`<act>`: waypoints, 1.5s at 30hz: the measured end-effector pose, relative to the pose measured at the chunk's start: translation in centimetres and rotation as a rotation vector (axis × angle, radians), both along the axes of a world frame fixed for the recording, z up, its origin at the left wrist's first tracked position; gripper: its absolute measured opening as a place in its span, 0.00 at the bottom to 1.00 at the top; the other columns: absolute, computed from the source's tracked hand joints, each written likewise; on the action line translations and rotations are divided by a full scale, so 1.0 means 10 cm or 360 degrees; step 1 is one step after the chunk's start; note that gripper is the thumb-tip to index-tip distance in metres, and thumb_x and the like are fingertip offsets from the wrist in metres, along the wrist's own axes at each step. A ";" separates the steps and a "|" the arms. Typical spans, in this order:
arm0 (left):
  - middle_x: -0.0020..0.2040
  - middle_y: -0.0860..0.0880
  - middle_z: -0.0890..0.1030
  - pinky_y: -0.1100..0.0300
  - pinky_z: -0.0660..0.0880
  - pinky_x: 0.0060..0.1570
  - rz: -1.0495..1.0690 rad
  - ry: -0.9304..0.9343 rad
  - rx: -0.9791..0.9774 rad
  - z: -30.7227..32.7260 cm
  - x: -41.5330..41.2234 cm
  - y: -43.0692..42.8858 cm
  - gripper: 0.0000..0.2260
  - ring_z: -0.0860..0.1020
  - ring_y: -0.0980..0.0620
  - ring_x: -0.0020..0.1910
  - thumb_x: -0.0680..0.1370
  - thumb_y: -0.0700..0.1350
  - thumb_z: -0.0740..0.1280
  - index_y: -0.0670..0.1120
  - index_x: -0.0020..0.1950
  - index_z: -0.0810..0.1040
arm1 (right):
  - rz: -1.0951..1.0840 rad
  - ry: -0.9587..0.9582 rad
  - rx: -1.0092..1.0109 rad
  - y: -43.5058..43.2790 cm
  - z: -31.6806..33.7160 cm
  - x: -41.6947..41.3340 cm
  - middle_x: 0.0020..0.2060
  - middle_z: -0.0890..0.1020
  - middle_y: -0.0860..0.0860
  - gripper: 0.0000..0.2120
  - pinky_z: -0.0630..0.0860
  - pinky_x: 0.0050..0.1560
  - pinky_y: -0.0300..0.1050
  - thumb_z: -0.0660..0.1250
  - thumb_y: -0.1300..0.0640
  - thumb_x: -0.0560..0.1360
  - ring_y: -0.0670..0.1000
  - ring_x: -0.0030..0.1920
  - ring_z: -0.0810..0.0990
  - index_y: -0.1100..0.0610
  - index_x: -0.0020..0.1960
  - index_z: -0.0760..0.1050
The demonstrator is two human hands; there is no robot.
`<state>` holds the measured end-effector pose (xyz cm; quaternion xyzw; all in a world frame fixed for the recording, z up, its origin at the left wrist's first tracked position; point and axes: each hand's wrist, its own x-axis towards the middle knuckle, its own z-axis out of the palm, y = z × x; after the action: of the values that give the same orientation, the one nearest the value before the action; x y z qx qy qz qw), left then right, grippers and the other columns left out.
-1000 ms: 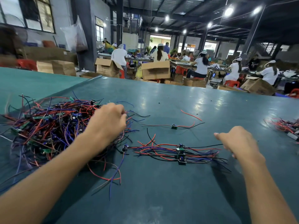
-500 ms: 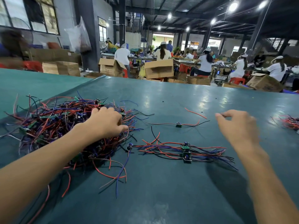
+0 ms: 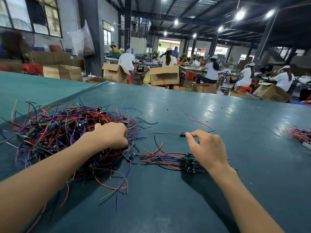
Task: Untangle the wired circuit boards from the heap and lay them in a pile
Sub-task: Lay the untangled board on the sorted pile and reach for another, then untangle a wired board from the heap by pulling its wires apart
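A big tangled heap (image 3: 55, 130) of red, blue and black wires with small green circuit boards covers the left of the green table (image 3: 185, 199). My left hand (image 3: 111, 135) lies on the heap's right edge, its fingers curled into the wires. A small sorted pile (image 3: 168, 159) of wired boards lies in the middle. Just beyond the pile lies a single wired board (image 3: 182, 134). My right hand (image 3: 207, 148) pinches that board between thumb and forefinger and hides part of the pile.
A loose red wire (image 3: 200, 122) lies beyond the single board. Another bundle of wired boards (image 3: 299, 135) sits at the table's right edge. Past the far edge are cardboard boxes (image 3: 165, 75) and seated workers (image 3: 210, 71).
My right hand moved forward and left from beside the pile to the single board and pinched it. My left hand stayed on the heap.
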<state>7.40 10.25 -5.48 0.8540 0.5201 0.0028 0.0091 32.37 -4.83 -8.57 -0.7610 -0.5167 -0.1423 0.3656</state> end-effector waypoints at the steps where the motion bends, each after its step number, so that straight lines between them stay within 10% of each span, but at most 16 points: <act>1: 0.48 0.53 0.82 0.49 0.69 0.60 0.0008 -0.0073 -0.0045 0.05 -0.02 0.01 0.04 0.78 0.47 0.54 0.77 0.50 0.68 0.52 0.46 0.80 | -0.0011 0.0013 0.0024 0.00 0.00 0.02 0.22 0.66 0.48 0.12 0.65 0.35 0.46 0.68 0.48 0.79 0.59 0.31 0.70 0.54 0.46 0.84; 5: 0.48 0.51 0.86 0.56 0.77 0.55 -0.0103 -0.0259 -0.0218 0.26 -0.14 0.11 0.08 0.81 0.50 0.49 0.79 0.51 0.70 0.50 0.48 0.86 | -0.0016 0.0028 0.0050 0.01 -0.02 0.05 0.22 0.64 0.47 0.11 0.64 0.35 0.45 0.68 0.48 0.79 0.59 0.32 0.69 0.54 0.46 0.84; 9: 0.60 0.54 0.82 0.55 0.74 0.59 -0.0227 0.0183 -0.0289 0.15 -0.10 0.11 0.14 0.78 0.50 0.59 0.79 0.47 0.68 0.56 0.64 0.81 | 0.0023 0.0000 0.0028 0.03 -0.04 0.04 0.22 0.65 0.47 0.12 0.64 0.36 0.45 0.67 0.48 0.79 0.59 0.32 0.69 0.54 0.46 0.84; 17: 0.50 0.50 0.80 0.47 0.69 0.57 -0.0385 0.0549 0.0104 0.03 -0.09 0.12 0.08 0.78 0.43 0.55 0.76 0.43 0.70 0.49 0.54 0.82 | 0.0063 -0.0050 -0.0003 0.05 -0.10 0.06 0.23 0.63 0.45 0.11 0.62 0.35 0.45 0.67 0.48 0.79 0.57 0.32 0.69 0.53 0.49 0.85; 25: 0.46 0.58 0.82 0.51 0.76 0.55 -0.0416 -0.0408 0.0219 0.61 -0.31 -0.04 0.08 0.79 0.54 0.47 0.79 0.56 0.70 0.56 0.56 0.81 | 0.0098 -0.0094 0.0031 0.07 -0.09 0.02 0.27 0.76 0.53 0.12 0.67 0.35 0.47 0.68 0.48 0.79 0.61 0.34 0.75 0.55 0.49 0.85; 35: 0.49 0.49 0.84 0.47 0.80 0.55 -0.0389 -0.1377 -0.0053 0.75 -0.37 -0.06 0.14 0.84 0.48 0.48 0.71 0.36 0.76 0.52 0.51 0.82 | 0.0106 -0.0071 0.0046 0.06 -0.12 0.01 0.22 0.66 0.44 0.10 0.64 0.35 0.45 0.70 0.49 0.78 0.58 0.30 0.72 0.54 0.44 0.84; 45: 0.50 0.46 0.84 0.59 0.76 0.29 -0.0744 -0.2070 -0.0397 0.62 -0.12 -0.38 0.17 0.85 0.44 0.40 0.75 0.34 0.74 0.45 0.61 0.77 | 0.0764 0.0415 0.0414 0.02 -0.04 -0.29 0.24 0.74 0.51 0.06 0.68 0.30 0.43 0.73 0.52 0.77 0.48 0.25 0.72 0.53 0.47 0.85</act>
<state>6.21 6.43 0.75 0.7610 0.2084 0.4514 0.4167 29.43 -4.61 -8.93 -0.5759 -0.6079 -0.0178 0.5463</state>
